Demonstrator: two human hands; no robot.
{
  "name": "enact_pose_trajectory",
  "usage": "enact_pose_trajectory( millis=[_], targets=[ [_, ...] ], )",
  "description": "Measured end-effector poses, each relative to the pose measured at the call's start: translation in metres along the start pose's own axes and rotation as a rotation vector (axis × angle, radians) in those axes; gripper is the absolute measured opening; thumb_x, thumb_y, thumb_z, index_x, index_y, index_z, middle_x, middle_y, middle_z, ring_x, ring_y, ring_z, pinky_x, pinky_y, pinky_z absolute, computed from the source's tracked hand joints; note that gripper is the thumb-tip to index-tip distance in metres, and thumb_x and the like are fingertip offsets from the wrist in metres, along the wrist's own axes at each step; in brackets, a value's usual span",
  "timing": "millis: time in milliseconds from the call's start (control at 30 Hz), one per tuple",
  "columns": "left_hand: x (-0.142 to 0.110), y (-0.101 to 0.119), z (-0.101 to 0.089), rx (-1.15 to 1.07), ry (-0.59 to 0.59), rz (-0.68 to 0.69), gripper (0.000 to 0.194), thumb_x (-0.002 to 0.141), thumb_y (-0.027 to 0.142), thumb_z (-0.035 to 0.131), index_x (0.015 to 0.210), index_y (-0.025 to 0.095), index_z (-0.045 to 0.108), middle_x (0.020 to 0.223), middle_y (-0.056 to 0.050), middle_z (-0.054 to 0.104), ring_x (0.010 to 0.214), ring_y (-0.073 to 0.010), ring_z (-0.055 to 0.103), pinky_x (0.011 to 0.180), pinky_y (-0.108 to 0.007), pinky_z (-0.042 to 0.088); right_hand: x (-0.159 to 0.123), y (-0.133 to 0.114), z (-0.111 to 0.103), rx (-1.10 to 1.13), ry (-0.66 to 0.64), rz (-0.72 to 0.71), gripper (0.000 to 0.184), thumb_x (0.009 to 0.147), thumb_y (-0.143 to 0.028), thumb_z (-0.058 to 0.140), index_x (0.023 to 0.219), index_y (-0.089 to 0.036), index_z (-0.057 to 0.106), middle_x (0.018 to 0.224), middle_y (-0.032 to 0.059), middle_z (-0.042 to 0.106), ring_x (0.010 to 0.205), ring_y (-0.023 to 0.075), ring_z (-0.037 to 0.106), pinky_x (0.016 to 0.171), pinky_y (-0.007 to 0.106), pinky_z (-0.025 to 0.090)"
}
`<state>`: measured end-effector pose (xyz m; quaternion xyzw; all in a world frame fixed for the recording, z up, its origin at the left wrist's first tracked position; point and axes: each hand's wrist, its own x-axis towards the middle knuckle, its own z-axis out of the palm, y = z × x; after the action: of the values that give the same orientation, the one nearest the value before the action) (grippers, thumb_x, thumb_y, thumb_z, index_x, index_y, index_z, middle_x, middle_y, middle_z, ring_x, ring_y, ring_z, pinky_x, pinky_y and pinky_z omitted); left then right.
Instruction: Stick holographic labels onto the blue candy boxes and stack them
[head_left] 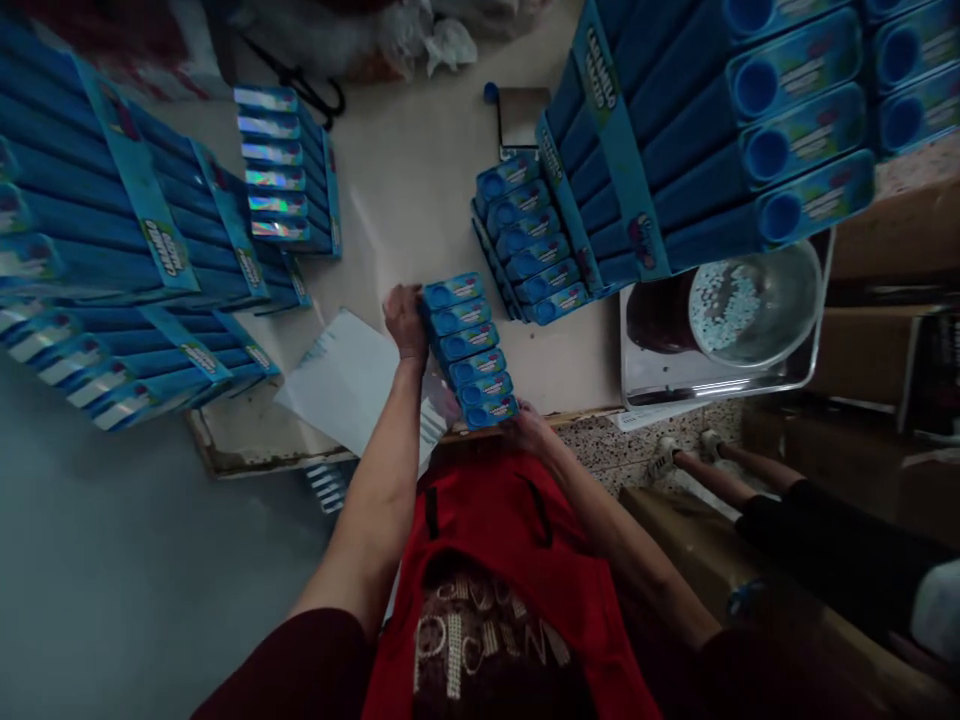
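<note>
A row of several blue boxes point(471, 350) stands side by side on the pale table point(420, 190), near its front edge. My left hand point(403, 318) presses against the far end of the row, fingers curled over the first box. My right hand point(529, 426) presses against the near end, at the table's edge. Between them the two hands squeeze the row together. A white sheet of paper point(346, 378) lies under my left forearm.
Tall stacks of the same blue boxes stand at the left point(127, 230), the back point(289, 170) and the right point(675, 150). A metal bowl point(757, 300) of small pale pieces sits on a tray point(660, 385) at right. Another person's legs point(750, 480) stretch across the floor.
</note>
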<state>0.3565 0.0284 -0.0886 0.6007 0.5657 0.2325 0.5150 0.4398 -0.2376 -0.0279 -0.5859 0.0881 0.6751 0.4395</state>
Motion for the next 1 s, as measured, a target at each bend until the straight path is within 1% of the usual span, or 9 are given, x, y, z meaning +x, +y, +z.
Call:
enact_pose_trajectory(
  millis=[100, 167, 233, 300, 367, 500, 633, 800, 1000],
  targets=[
    [0.006, -0.001, -0.006, 0.124, -0.01, -0.025, 0.033, 0.107, 0.042, 0.052, 0.087, 0.023, 0.07, 0.115, -0.011, 0.08, 0.134, -0.0288, 0.066, 0.128, -0.048, 0.04, -0.033, -0.008, -0.021, -0.147, -0.063, 0.112, 0.039, 0.054, -0.04, 0.095, 0.063, -0.021, 0.063, 0.051, -0.0051, 0.054, 0.052, 0.0089, 0.04, 0.049, 0.024, 0.027],
    [0.009, 0.002, -0.012, 0.155, -0.103, -0.063, 0.037, 0.108, 0.044, 0.05, 0.084, 0.023, 0.069, 0.106, -0.012, 0.08, 0.116, -0.0288, 0.072, 0.119, -0.047, 0.048, -0.063, -0.028, -0.026, -0.261, -0.132, 0.124, 0.036, 0.061, -0.044, 0.096, 0.08, -0.018, 0.079, 0.069, 0.0009, 0.071, 0.062, 0.0125, 0.053, 0.056, 0.025, 0.038],
    [0.007, 0.005, -0.023, 0.13, -0.1, -0.062, 0.039, 0.109, 0.048, 0.048, 0.091, 0.022, 0.071, 0.108, -0.012, 0.081, 0.115, -0.0284, 0.074, 0.117, -0.044, 0.049, -0.094, -0.056, -0.02, -0.368, -0.225, 0.061, 0.043, 0.076, -0.049, 0.092, 0.106, -0.019, 0.086, 0.09, 0.0045, 0.078, 0.073, 0.0148, 0.06, 0.065, 0.027, 0.046],
    [-0.001, 0.007, -0.037, 0.071, -0.003, -0.053, 0.039, 0.109, 0.052, 0.051, 0.102, 0.021, 0.073, 0.114, -0.012, 0.08, 0.12, -0.0275, 0.073, 0.117, -0.042, 0.049, -0.117, -0.088, -0.005, -0.394, -0.275, -0.049, 0.046, 0.091, -0.054, 0.083, 0.125, -0.023, 0.084, 0.088, 0.0033, 0.074, 0.074, 0.016, 0.058, 0.068, 0.029, 0.047],
    [-0.019, 0.013, -0.055, 0.012, 0.133, -0.056, 0.039, 0.107, 0.056, 0.056, 0.108, 0.021, 0.072, 0.115, -0.011, 0.079, 0.121, -0.0262, 0.072, 0.116, -0.04, 0.05, -0.125, -0.118, 0.017, -0.345, -0.215, -0.253, 0.047, 0.098, -0.055, 0.076, 0.135, -0.027, 0.08, 0.081, 0.0011, 0.067, 0.075, 0.0174, 0.058, 0.071, 0.031, 0.047],
    [-0.074, 0.047, -0.084, -0.115, 0.331, 0.014, 0.043, 0.102, 0.065, 0.065, 0.108, 0.022, 0.071, 0.113, -0.008, 0.078, 0.116, -0.0232, 0.074, 0.112, -0.037, 0.055, -0.097, -0.157, 0.063, -0.192, -0.088, -0.631, 0.047, 0.092, -0.05, 0.08, 0.135, -0.033, 0.072, 0.086, -0.0002, 0.06, 0.081, 0.0186, 0.057, 0.074, 0.033, 0.047],
    [-0.109, 0.092, -0.088, -0.447, 0.068, -0.068, 0.06, 0.097, 0.078, 0.066, 0.12, 0.024, 0.072, 0.116, -0.01, 0.08, 0.1, -0.0225, 0.079, 0.096, -0.037, 0.064, -0.061, -0.175, 0.092, -0.17, -0.119, -0.676, 0.051, 0.086, -0.04, 0.081, 0.135, -0.034, 0.066, 0.092, -0.0009, 0.058, 0.081, 0.0166, 0.054, 0.071, 0.03, 0.045],
    [-0.106, 0.111, -0.077, -0.701, -0.293, -0.313, 0.081, 0.087, 0.092, 0.067, 0.128, 0.022, 0.07, 0.122, -0.016, 0.081, 0.099, -0.0261, 0.081, 0.088, -0.039, 0.067, -0.052, -0.183, 0.106, -0.207, -0.144, -0.633, 0.049, 0.085, -0.034, 0.077, 0.133, -0.032, 0.065, 0.096, -0.001, 0.059, 0.083, 0.0153, 0.056, 0.07, 0.028, 0.045],
    [-0.101, 0.118, -0.066, -0.782, -0.398, -0.375, 0.072, 0.09, 0.088, 0.067, 0.117, 0.022, 0.078, 0.113, -0.014, 0.082, 0.103, -0.0305, 0.082, 0.091, -0.046, 0.069, -0.059, -0.185, 0.115, -0.182, -0.311, -0.527, 0.045, 0.084, -0.04, 0.079, 0.125, -0.028, 0.066, 0.088, -0.0014, 0.058, 0.078, 0.0159, 0.054, 0.067, 0.028, 0.048]
  ],
)
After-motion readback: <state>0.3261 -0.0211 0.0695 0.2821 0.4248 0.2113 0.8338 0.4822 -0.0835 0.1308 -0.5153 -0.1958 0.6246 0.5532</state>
